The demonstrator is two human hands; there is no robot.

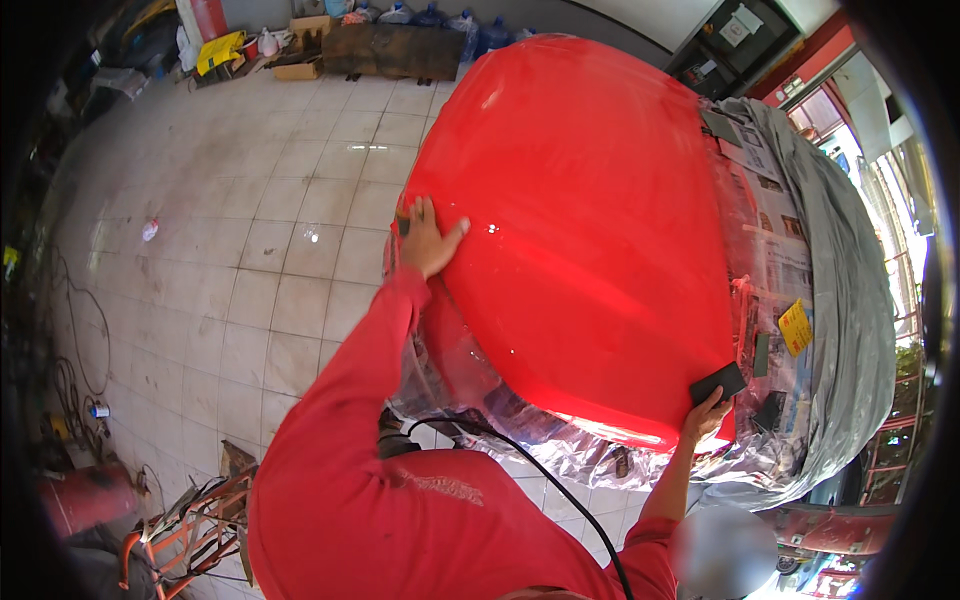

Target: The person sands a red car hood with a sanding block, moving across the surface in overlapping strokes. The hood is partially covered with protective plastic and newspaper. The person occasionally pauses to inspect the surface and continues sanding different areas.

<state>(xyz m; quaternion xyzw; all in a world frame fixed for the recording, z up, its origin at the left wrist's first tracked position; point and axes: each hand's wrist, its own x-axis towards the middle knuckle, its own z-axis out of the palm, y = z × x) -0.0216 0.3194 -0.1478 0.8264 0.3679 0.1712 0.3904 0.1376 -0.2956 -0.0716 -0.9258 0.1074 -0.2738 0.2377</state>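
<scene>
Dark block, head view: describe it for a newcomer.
Find the big red hood, then its lower right corner. There the right hand holds the dark block. Unlike the dark green strip on the newspaper nearby, it's held.

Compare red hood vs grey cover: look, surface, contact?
Colour: the hood is bright red, the cover dull grey.
Surface: the hood is smooth and shows bright reflections; the cover is wrinkled and draped in folds.
Contact: the left hand is at the hood's left edge and the right hand holds a black block at its near right corner; neither touches the cover.
Shared: both are large.
</scene>
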